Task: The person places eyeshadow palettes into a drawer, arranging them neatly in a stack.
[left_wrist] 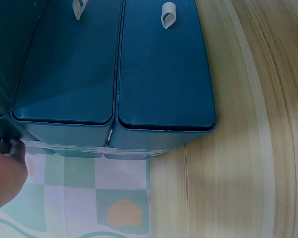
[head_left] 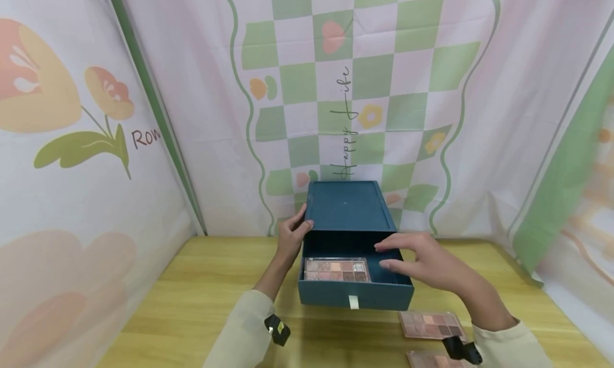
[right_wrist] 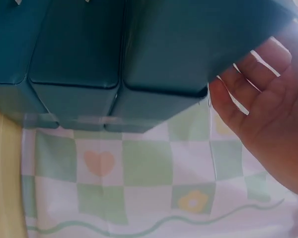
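A dark blue drawer box (head_left: 347,205) stands on the table against the curtain, its top drawer (head_left: 331,293) pulled out. Inside the drawer's left part lies an eyeshadow palette (head_left: 336,270) with a clear lid. My left hand (head_left: 290,239) rests on the box's upper left edge, thumb near the top front edge and fingers along the side. Over the drawer's right side hovers my right hand (head_left: 414,258), fingers spread and holding nothing. In the right wrist view, the drawer's underside partly hides that hand's fingertips.
Two more palettes, one nearer the drawer (head_left: 427,325) and one at the lower image edge (head_left: 434,360), lie on the wooden table (head_left: 201,304) at right. Two lower drawers (left_wrist: 164,74) are shut, each with a pale pull tab. A patterned curtain (head_left: 297,117) hangs behind.
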### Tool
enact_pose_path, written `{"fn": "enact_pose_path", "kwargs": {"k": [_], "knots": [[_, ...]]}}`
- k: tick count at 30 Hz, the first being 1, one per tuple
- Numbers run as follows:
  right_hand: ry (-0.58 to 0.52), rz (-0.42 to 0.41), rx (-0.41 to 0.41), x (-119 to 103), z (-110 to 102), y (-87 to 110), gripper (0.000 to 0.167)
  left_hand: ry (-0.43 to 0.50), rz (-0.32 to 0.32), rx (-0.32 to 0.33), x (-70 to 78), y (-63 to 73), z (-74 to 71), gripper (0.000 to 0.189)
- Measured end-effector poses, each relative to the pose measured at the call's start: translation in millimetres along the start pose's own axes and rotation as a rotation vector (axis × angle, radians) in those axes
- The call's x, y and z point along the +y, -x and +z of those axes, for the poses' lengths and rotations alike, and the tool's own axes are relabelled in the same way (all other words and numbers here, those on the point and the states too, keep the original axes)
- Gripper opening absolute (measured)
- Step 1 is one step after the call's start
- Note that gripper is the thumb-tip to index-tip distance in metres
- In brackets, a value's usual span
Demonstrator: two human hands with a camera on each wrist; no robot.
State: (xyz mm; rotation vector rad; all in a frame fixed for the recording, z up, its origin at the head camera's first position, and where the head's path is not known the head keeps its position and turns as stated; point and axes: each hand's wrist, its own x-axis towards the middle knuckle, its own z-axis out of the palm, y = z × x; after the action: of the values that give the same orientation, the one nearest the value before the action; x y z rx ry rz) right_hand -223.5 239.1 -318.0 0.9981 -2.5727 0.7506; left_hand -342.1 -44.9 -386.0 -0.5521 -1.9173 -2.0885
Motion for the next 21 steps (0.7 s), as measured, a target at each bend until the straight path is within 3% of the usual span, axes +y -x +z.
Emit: {"fn": "enact_pose_path", "kwargs": {"k": [10,21], "knots": [[-0.044,0.068,0.116,13.7,-6.3,20.7,0.027,-0.005,0.012,0.008,1.9,-0.3,-0.5,0.055],[-0.089,0.138,0.118,32.1,-13.9,41.3,0.026,-0.001,0.010,0.002,-0.6,0.0,-1.0,0.055]]}}
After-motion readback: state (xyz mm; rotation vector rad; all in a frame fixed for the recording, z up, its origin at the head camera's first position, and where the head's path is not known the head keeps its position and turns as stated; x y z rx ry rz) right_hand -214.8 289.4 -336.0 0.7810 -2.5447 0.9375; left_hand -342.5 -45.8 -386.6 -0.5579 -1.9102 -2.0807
